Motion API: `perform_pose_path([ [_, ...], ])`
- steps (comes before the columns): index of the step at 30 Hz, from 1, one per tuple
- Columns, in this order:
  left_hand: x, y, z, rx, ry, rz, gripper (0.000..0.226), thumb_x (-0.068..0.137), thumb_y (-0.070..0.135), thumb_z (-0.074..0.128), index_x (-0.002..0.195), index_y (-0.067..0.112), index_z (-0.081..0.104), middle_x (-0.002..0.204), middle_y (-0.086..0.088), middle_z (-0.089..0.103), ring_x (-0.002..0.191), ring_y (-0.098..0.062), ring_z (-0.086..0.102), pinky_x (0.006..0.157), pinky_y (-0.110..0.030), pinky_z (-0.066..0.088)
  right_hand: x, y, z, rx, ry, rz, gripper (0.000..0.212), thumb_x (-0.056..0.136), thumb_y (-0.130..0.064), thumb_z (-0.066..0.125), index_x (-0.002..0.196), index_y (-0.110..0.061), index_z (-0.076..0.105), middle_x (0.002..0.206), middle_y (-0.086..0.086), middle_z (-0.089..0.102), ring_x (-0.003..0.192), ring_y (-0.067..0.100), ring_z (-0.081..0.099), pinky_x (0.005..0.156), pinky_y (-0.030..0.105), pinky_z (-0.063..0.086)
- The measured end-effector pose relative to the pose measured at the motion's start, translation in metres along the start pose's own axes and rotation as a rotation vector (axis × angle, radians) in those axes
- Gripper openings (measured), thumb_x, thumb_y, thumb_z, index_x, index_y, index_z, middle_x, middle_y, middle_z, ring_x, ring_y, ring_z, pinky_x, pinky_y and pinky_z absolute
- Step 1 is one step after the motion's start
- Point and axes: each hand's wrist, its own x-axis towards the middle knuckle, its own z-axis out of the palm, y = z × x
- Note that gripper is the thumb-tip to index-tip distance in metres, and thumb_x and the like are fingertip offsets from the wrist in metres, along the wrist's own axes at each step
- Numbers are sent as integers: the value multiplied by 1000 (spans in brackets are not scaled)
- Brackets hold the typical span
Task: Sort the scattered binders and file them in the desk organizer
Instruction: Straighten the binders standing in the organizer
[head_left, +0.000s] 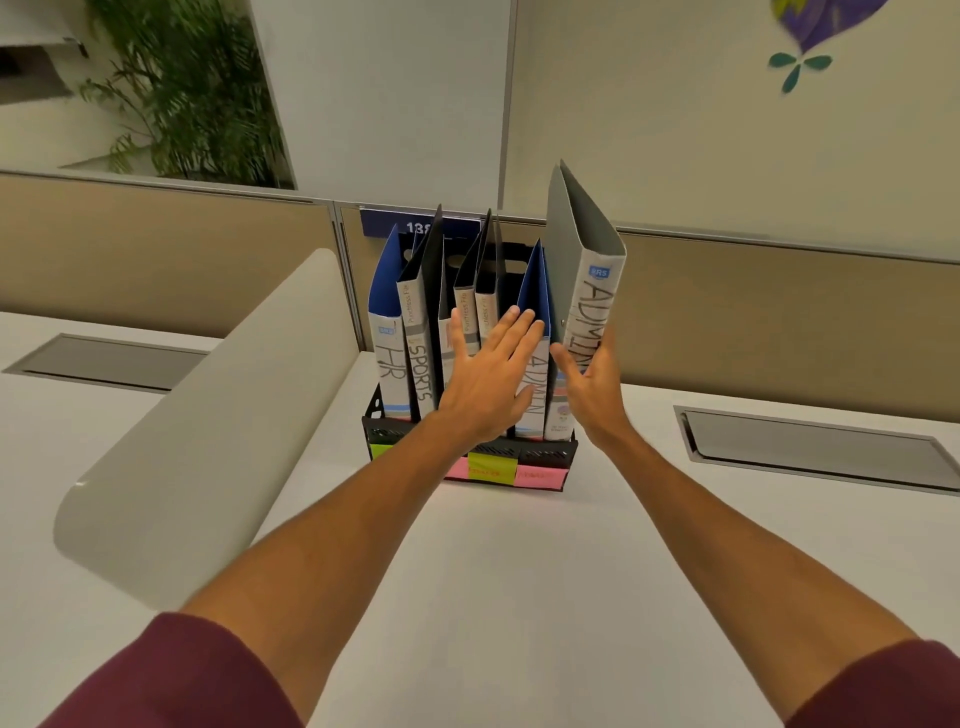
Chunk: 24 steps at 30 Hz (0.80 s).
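Note:
A black mesh desk organizer stands on the white desk, with coloured sticky notes on its front. Several binders stand in it: a blue one marked HR, a black one marked SPORTS, black ones in the middle, and a blue one marked ADMIN. My left hand presses flat, fingers straight, against the spines of the middle binders. My right hand grips the lower spine of a grey ADMIN binder, which stands tilted to the right at the organizer's right end, its bottom hidden.
A curved white divider rises on the left of the desk. Two recessed grey cable hatches lie in the desk surface. Beige partition panels run behind the organizer, and a plant stands beyond at the upper left.

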Motion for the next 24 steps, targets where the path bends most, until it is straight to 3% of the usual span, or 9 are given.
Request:
perform_pose_path([
  [7,0,3,1,4,10,-19,77,92,41,48,152,19,6,161,-1,2,148,-16,-4,107,-66,-15,-12,20,-1,-84,-77,34,66,94,-13,56,148,-13,19,145,5,39,129,11,39,83,-1,43],
  [12,-1,8,0,-29,1,-40,76,91,33,50,152,20,6,161,0,1,148,-16,-6,105,-64,-19,-17,31,-7,-115,-131,148,64,93,-9,57,146,-16,21,145,6,40,134,20,40,102,29,41],
  [20,0,20,-7,-50,-22,-93,79,90,27,50,152,21,1,161,1,-4,148,-16,-8,105,-64,-19,-18,38,-17,-220,-267,278,61,97,-5,46,148,-15,14,149,8,36,138,24,35,110,40,35],
  [24,1,26,-13,-69,-70,-119,83,90,27,51,152,21,-4,161,1,-9,148,-16,-9,108,-64,-15,-24,39,-19,-261,-258,411,55,99,-8,42,148,-15,17,151,8,35,138,27,34,111,45,33],
])
